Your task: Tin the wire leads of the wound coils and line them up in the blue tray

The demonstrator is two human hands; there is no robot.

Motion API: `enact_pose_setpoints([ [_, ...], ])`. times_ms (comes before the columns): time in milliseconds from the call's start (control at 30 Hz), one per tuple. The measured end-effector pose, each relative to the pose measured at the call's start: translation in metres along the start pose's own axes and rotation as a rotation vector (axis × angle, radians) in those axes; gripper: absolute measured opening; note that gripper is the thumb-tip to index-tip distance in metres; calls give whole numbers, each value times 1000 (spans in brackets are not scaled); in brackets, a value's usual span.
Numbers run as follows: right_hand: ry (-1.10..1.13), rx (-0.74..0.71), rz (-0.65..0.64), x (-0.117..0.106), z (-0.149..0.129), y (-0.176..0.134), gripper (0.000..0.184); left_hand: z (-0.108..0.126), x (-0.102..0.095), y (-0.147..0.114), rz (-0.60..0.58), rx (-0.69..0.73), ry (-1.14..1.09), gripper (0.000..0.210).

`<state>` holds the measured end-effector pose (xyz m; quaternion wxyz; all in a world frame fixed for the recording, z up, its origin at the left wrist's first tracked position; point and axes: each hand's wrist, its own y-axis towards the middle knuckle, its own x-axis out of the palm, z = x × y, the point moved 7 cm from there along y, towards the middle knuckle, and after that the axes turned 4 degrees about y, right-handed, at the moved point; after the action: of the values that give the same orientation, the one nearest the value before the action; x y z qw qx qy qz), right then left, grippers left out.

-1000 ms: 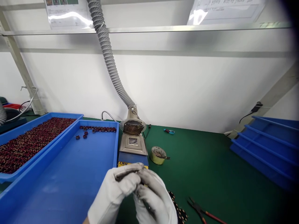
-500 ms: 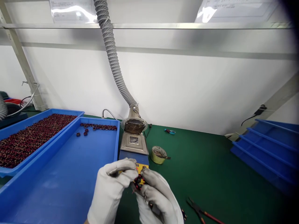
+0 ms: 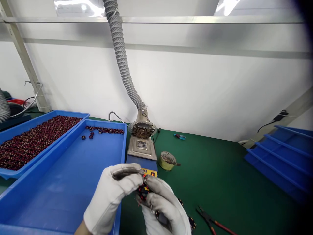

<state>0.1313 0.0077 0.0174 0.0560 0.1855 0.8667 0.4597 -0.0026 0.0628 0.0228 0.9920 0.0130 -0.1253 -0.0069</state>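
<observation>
Both my hands wear white gloves with grey-stained fingertips. The thumb and forefinger of my left hand (image 3: pixel 116 191) pinch at the left side of a small dark coil with red wire (image 3: pixel 143 190). My right hand (image 3: pixel 165 202) has its fingers closed around the same coil from the right. Another small dark coil (image 3: pixel 158 215) shows in the curl of my right hand's lower fingers. Much of both coils is hidden by the gloves. Just beyond my hands stands a solder pot (image 3: pixel 141 148) with a flat metal top and a yellow front panel.
A blue tray (image 3: pixel 61 195) on the left holds a row of coils; another blue tray (image 3: pixel 84 114) is filled with them. A round tin (image 3: pixel 167 161), red-handled pliers (image 3: pixel 207 218) and small cutters (image 3: pixel 179 136) lie rightward. Stacked blue trays (image 3: pixel 281 160) stand far right. An exhaust hose (image 3: pixel 122 58) hangs above.
The view has tipped down slightly. My hands still hold the coil together, now turned a little. More loose coils show beside my right hand.
</observation>
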Motion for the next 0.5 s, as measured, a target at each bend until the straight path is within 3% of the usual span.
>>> enact_pose_setpoints([
  [100,77,92,51,1,3,-1,43,0,-21,7,113,58,-202,17],
  [167,186,219,80,1,9,-3,36,4,-42,8,258,147,-294,18],
  [267,353,402,70,0,21,-3,29,6,-68,1,402,203,-94,20],
  [367,393,531,-48,-1,38,10,28,-2,-71,-9,275,219,423,16],
  [500,290,759,-253,1,73,39,22,-36,-46,-31,-129,405,997,12],
])
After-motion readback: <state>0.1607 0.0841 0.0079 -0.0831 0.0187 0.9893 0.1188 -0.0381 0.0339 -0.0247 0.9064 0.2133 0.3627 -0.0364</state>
